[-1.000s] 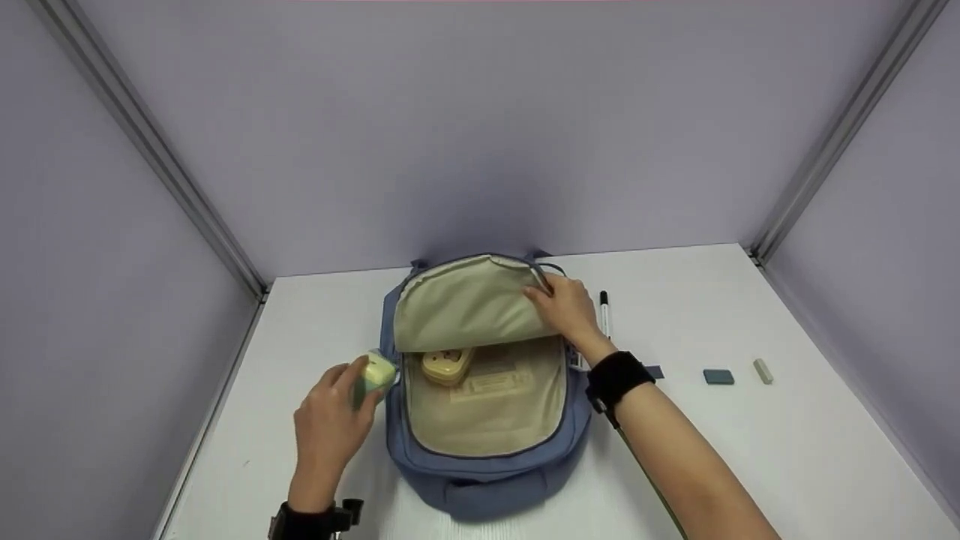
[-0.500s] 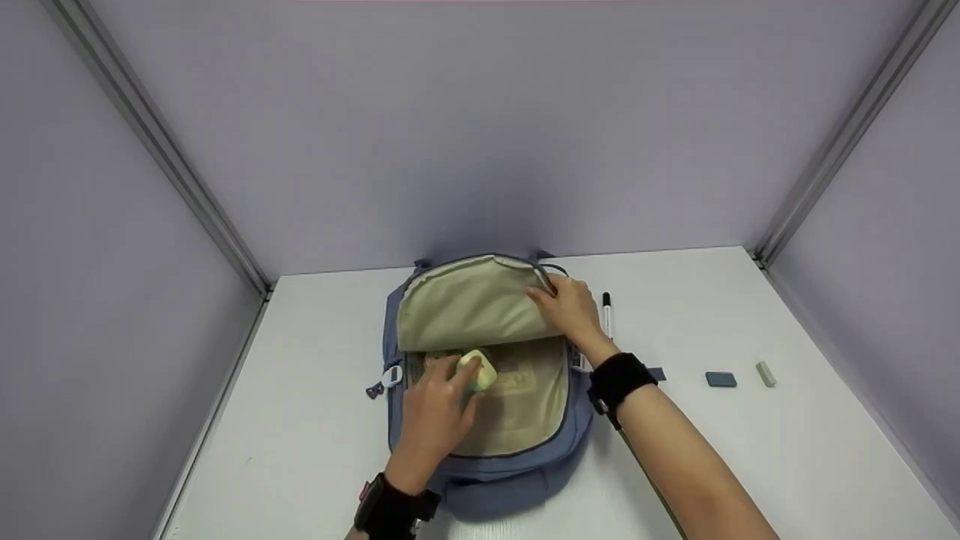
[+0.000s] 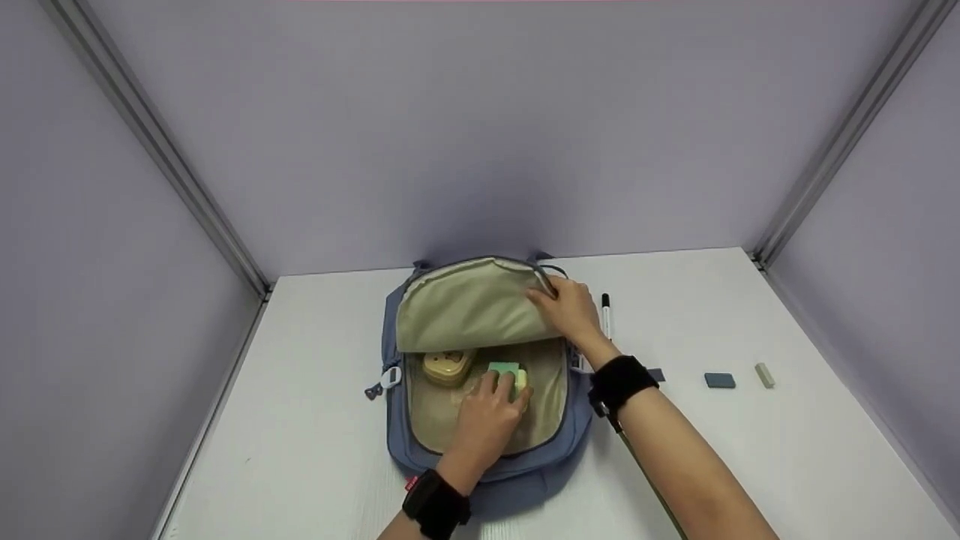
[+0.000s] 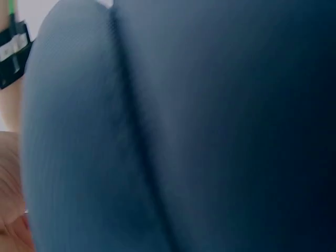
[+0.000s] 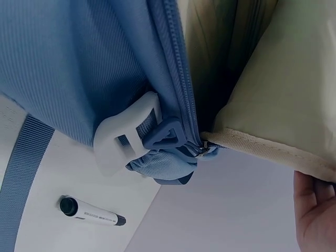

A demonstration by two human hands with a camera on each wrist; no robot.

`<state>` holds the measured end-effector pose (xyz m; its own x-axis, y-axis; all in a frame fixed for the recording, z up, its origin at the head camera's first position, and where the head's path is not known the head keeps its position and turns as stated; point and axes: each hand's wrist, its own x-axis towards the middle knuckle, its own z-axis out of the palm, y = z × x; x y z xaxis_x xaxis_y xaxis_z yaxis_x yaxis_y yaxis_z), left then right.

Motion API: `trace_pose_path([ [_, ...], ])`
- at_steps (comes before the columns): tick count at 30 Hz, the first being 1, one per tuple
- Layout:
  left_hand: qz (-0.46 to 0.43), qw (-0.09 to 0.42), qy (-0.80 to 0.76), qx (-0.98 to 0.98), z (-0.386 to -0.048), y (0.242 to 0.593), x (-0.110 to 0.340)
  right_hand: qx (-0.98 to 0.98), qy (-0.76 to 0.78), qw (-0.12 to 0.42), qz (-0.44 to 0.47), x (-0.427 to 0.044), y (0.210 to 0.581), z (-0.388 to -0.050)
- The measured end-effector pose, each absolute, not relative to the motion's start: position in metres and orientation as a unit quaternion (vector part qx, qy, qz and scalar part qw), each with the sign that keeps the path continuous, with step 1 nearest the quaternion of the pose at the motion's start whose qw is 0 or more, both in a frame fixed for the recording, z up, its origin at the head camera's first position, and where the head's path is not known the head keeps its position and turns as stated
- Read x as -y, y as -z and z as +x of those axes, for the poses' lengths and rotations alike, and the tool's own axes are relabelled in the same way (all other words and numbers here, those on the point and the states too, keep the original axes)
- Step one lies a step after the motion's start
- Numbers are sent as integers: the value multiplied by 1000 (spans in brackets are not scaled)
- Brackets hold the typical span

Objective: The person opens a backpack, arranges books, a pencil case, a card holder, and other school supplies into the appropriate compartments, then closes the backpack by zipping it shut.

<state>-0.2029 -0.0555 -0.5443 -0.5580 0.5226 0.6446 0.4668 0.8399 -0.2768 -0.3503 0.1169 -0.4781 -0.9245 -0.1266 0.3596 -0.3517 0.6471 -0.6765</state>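
A blue backpack lies with its pale-lined main compartment unzipped. Inside it, my left hand grips a small green-and-yellow block from above, its fingers partly covering it. To the left of that block, a yellow case with a face-like pattern sits partly beneath the flap. My right hand pinches the flap's right edge and holds it raised. In the right wrist view the fingers curl at the flap's rim. Blue fabric fills most of the left wrist view, hiding the block there.
Right of the backpack lie a black-capped white marker, a dark blue-green block and a small grey stick-like block. A white buckle hangs at the backpack's left side. Walls enclose the white table.
My left hand has carried the green-and-yellow block rightward from beside the backpack into its compartment, past the yellow case. My right hand has stayed at the flap.
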Motion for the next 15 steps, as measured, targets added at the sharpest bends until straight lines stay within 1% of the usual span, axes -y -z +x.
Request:
trace_pose_path([
  [4,-261,364,-38,893,-202,548,53,894,-401,146,135,-116,477,-350],
  [7,-252,344,-28,904,-200,551,54,894,-403,142,135,-116,476,-349],
  [13,-264,253,-9,931,-195,551,59,895,-406,134,129,-116,477,-350],
  [15,-264,231,-9,937,-192,548,60,895,-405,136,130,-116,477,-350],
])
